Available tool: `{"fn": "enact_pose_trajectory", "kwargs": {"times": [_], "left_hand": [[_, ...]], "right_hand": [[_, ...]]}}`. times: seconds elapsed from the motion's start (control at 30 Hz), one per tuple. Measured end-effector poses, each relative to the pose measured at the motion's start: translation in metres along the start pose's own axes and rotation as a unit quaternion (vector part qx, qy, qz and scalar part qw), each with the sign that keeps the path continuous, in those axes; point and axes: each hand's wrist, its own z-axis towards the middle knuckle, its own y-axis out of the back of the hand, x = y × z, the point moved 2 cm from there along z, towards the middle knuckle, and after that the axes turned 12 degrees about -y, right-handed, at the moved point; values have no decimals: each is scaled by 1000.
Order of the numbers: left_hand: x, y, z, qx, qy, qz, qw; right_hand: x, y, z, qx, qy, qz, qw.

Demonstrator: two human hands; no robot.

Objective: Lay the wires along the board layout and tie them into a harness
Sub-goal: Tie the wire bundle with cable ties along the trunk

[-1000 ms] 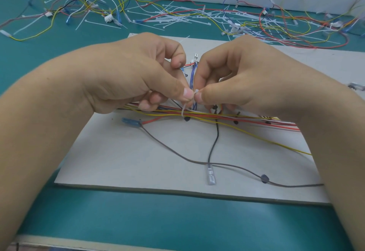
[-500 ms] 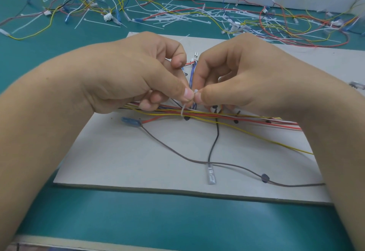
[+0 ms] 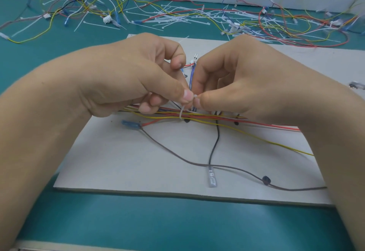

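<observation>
A grey layout board (image 3: 138,161) lies on the teal table. Across its middle runs a bundle of red, yellow and orange wires (image 3: 207,117). A white cable tie (image 3: 182,112) loops around the bundle. My left hand (image 3: 138,76) and my right hand (image 3: 237,84) meet above it, thumbs and fingertips pinching the tie's head end. A blue wire (image 3: 191,76) rises between my hands to a metal terminal. A black wire (image 3: 214,146) and a brown wire (image 3: 177,156) trail toward the board's front edge.
Loose coloured wires (image 3: 83,7) and white connectors cover the table's far left. A heap of white cable ties (image 3: 177,18) lies behind the board, with more wires (image 3: 296,27) at the far right. A blue terminal (image 3: 130,123) and black pegs (image 3: 266,180) sit on the board.
Both hands stay pinched together on the cable tie over the bundle; only a slight shift of the fingers shows.
</observation>
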Motion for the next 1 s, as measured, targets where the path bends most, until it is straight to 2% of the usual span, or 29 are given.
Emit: {"fn": "enact_pose_trajectory", "kwargs": {"times": [0.6, 1.0], "left_hand": [[-4, -2, -1, -18, 4, 35, 999], [-3, -1, 0, -4, 0, 44, 999]], "right_hand": [[-2, 3, 1, -11, 5, 1, 1000], [-5, 3, 2, 23, 3, 16, 1000]]}}
